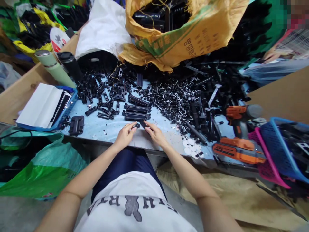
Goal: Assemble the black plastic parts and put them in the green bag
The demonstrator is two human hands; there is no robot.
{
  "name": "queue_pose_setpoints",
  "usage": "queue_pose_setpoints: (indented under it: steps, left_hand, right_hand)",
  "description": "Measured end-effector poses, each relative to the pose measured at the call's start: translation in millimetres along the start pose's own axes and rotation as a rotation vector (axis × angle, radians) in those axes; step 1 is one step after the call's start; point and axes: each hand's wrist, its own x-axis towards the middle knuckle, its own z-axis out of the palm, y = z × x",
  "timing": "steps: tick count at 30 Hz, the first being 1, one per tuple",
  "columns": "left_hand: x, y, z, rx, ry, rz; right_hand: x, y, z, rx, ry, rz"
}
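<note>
At the front edge of the table my left hand (125, 133) pinches a small round black part (137, 125) between thumb and fingers. Close beside it, my right hand (155, 132) is closed on a dark elongated part (143, 123), whose far end is hard to make out. Just beyond my fingertips lie several long black plastic bars (137, 115), set side by side. Small black brackets (105, 112) are scattered to their left. A heap of black-headed screws with pale shanks (172, 96) spreads to their right.
An orange cordless drill (238, 149) stands at the right, beside pink (270, 161) and blue (277, 138) baskets. White discs (191, 146) lie near the front edge. At left are a blue basket (74, 96) with papers and a green flask (54, 69). A yellow sack (205, 32) looms behind.
</note>
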Motion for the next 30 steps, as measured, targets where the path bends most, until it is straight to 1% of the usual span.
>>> queue_pose_setpoints:
  steps: [2, 3, 5, 8, 9, 13, 14, 15, 18, 19, 21, 23, 24, 25, 26, 27, 29, 30]
  left_hand:
    - [0, 3, 9, -0.019, 0.046, 0.017]
    - [0, 6, 11, -0.001, 0.069, 0.036]
    - [1, 12, 13, 0.065, 0.098, 0.089]
    - [-1, 22, 15, 0.152, 0.125, 0.134]
    - [-2, 25, 17, 0.16, 0.155, 0.138]
    - [-4, 34, 27, 0.132, 0.39, 0.167]
    - [-4, 35, 28, 0.131, 0.422, 0.195]
    - [-3, 35, 28, 0.135, 0.425, 0.23]
    - [1, 31, 26, 0.145, 0.354, 0.303]
    - [1, 28, 27, 0.146, 0.339, 0.294]
    - [-2, 22, 30, 0.153, 0.342, 0.228]
    - [-8, 16, 34, 0.196, 0.366, 0.146]
    - [-11, 14, 36, 0.248, 0.361, 0.12]
    - [-12, 12, 36, 0.323, 0.328, 0.116]
    - [-12, 11, 36, 0.417, 0.254, 0.143]
    - [-10, 11, 34, 0.517, 0.141, 0.202]
    - [-2, 11, 31, 0.683, -0.117, 0.374]
    - [3, 12, 30, 0.739, -0.223, 0.458]
  right_hand:
    - [7, -7, 9, 0.324, 0.019, 0.102]
    - [8, -10, 9, 0.445, 0.003, 0.135]
    - [6, -13, 6, 0.553, -0.028, 0.146]
    - [0, -17, -1, 0.481, -0.037, 0.054]
    - [-2, -19, -2, 0.45, -0.021, 0.022]
    - [-7, -29, 7, 0.441, 0.128, -0.046]
    - [-7, -30, 10, 0.437, 0.153, -0.064]
    - [-8, -31, 12, 0.426, 0.165, -0.082]
    - [-7, -33, 18, 0.377, 0.157, -0.113]
    - [-7, -32, 19, 0.353, 0.149, -0.112]
    - [-6, -30, 17, 0.254, 0.102, -0.11]
    - [-5, -24, 5, 0.067, 0.05, -0.117]
    - [-4, -18, -7, -0.046, 0.06, -0.114]
    - [-3, -10, -22, -0.166, 0.11, -0.093]
    - [-3, -1, -41, -0.288, 0.198, -0.048]
    - [-2, 11, -61, -0.413, 0.32, 0.031]
    - [0, 35, -104, -0.673, 0.549, 0.276]
    - [0, 47, -122, -0.79, 0.61, 0.402]
